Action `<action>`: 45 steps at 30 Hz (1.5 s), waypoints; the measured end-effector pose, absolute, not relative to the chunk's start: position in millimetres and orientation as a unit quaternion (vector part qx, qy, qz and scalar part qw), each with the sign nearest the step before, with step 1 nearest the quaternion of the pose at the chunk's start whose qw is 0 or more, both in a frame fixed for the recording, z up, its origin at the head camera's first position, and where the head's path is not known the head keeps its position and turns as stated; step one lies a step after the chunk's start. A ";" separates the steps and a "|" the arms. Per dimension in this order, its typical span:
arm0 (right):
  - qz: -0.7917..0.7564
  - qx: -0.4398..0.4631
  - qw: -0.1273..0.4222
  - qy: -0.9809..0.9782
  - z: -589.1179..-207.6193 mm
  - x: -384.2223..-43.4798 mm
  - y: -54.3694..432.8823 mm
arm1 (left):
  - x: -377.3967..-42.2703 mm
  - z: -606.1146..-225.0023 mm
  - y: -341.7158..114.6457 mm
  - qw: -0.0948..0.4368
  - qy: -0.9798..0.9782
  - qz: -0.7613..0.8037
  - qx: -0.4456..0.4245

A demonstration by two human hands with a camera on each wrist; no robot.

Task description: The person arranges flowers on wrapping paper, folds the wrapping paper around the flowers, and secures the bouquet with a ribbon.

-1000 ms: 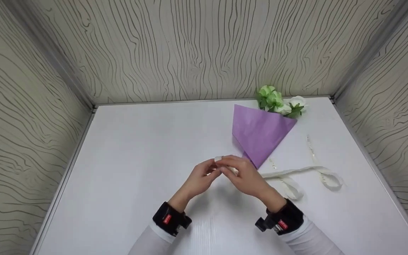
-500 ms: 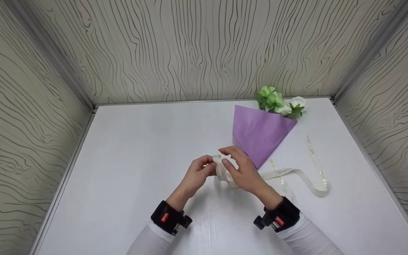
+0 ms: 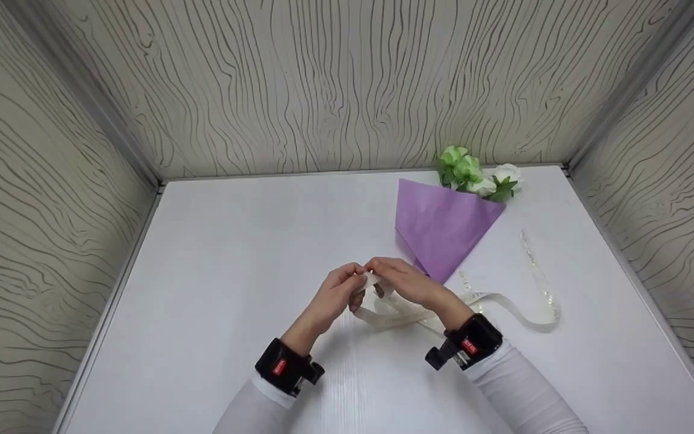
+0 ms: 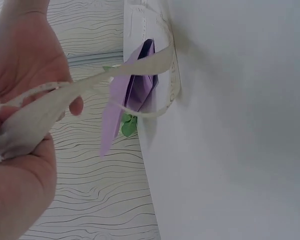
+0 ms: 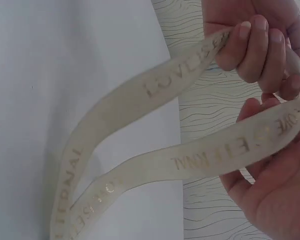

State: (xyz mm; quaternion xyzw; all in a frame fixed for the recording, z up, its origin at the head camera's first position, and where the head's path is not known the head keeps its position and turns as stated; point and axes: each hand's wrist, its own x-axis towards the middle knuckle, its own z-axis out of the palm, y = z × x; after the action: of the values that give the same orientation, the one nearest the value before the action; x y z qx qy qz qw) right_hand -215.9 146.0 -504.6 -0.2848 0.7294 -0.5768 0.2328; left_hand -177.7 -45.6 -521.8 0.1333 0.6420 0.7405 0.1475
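A cream ribbon with gold lettering [image 5: 175,77] stretches between the two hands, a little in front of the bouquet. My left hand [image 3: 335,295] grips a gathered part of this ribbon [image 4: 37,120], its fingers curled in. Beside it, my right hand [image 3: 404,280] has its fingertips at the ribbon and bends over toward the left fingers. In the right wrist view a ribbon strand crosses in front of the right hand [image 5: 280,190] and partly hides its fingers. A loop hangs below the hands, and the ribbon's tail [image 3: 540,325] trails over the table to the right.
A bouquet of green and white flowers [image 3: 467,172] in purple wrapping paper [image 3: 443,223] lies at the back right, its narrow end near the right hand. The white table [image 3: 232,241] is bordered by wood-patterned walls [image 3: 299,90].
The ribbon loop held upright between the hands has folded down into the fingers. My right hand has spread, then closed in beside the left. The tail's curl at right has opened out.
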 end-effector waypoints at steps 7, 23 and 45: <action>-0.619 -0.293 0.313 0.658 -512.0 -222.7 152.0 | -180.2 -514.1 -51.7 0.141 0.711 0.672 0.154; -0.637 -0.242 0.243 0.691 -495.0 -237.2 215.3 | -174.4 -471.0 -107.8 0.078 0.770 0.626 0.090; -0.565 -0.198 0.113 0.793 -470.3 -240.8 297.1 | -179.4 -477.6 -219.2 0.035 0.830 0.555 0.039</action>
State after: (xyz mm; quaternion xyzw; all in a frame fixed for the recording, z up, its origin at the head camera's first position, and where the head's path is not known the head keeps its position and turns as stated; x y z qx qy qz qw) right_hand -240.8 297.1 -470.3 -0.1979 0.7929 -0.5652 0.1131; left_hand -179.4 -219.2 -477.6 0.0393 0.8302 0.5549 0.0346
